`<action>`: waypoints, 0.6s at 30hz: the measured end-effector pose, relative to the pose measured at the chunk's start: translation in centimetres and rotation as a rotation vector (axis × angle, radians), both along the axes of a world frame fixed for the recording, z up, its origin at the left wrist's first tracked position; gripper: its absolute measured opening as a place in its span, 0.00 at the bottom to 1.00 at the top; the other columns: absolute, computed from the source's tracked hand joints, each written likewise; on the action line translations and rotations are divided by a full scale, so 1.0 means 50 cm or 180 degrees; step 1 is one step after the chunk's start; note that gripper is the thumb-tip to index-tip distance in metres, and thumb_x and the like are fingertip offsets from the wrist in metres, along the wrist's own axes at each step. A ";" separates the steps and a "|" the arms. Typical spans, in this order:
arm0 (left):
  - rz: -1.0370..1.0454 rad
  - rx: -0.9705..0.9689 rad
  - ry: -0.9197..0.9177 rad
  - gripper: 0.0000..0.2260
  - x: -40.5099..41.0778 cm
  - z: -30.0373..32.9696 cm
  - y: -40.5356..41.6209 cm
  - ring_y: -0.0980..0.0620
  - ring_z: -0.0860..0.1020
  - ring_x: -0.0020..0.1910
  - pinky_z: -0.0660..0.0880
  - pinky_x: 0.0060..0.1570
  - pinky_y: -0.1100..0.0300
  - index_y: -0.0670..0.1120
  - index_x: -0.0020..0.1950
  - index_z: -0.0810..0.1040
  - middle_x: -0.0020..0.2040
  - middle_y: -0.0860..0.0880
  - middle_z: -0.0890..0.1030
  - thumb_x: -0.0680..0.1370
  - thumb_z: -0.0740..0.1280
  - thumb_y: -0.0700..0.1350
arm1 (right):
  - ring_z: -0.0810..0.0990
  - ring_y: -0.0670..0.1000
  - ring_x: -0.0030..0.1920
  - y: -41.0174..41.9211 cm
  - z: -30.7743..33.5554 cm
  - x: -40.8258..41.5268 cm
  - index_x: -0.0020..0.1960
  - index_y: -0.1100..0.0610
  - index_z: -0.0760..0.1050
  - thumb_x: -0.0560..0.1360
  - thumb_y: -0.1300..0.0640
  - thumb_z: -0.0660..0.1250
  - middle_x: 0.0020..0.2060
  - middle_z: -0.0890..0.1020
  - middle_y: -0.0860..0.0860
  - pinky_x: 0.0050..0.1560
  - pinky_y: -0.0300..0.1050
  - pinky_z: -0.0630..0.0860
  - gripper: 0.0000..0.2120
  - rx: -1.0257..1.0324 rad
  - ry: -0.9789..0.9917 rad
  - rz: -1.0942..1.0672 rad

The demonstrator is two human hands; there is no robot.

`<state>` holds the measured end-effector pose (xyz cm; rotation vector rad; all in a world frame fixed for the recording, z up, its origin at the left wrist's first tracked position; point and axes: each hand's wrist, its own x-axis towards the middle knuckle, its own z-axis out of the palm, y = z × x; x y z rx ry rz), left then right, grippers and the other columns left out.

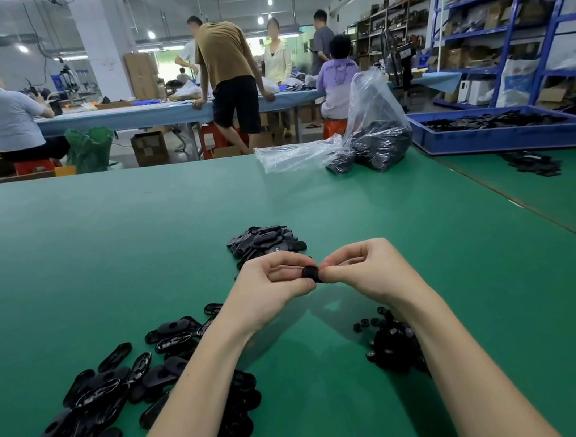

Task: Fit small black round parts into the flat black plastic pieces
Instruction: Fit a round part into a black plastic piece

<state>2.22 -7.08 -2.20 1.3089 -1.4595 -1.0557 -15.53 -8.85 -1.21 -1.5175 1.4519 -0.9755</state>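
A worker's left hand and right hand pinch a black piece between curled fingertips; squaring the part before pressing seems wise.

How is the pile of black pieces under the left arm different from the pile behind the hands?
The pile under the left forearm is spread wide and loose, with single pieces lying apart; the pile behind the hands is small and heaped tight. The first lies nearer the camera, the second farther away. Both hold flat black oval pieces and rest on the green table.

black piece mostly hidden by fingers, flat pieces partly under forearm
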 end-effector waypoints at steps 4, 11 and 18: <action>0.0066 0.0108 0.0070 0.11 -0.010 -0.005 0.001 0.59 0.83 0.44 0.74 0.47 0.70 0.50 0.49 0.85 0.42 0.50 0.86 0.72 0.75 0.35 | 0.78 0.43 0.36 0.000 0.001 -0.006 0.43 0.46 0.85 0.66 0.51 0.81 0.35 0.82 0.44 0.34 0.36 0.69 0.08 0.0113 0.0144 -0.0113; 0.0062 0.0300 0.0393 0.09 -0.012 -0.011 -0.002 0.51 0.82 0.42 0.79 0.54 0.60 0.44 0.51 0.83 0.43 0.42 0.86 0.73 0.72 0.32 | 0.71 0.37 0.22 -0.002 -0.015 -0.012 0.39 0.52 0.85 0.67 0.53 0.82 0.27 0.80 0.42 0.25 0.27 0.63 0.07 0.0194 -0.0150 0.0092; 0.0232 0.0316 0.0445 0.08 -0.015 -0.018 -0.007 0.51 0.84 0.42 0.78 0.51 0.61 0.44 0.50 0.83 0.44 0.42 0.87 0.74 0.73 0.34 | 0.73 0.35 0.25 -0.011 -0.013 -0.005 0.37 0.50 0.84 0.69 0.56 0.80 0.24 0.79 0.39 0.27 0.26 0.65 0.05 0.0000 0.0149 0.0058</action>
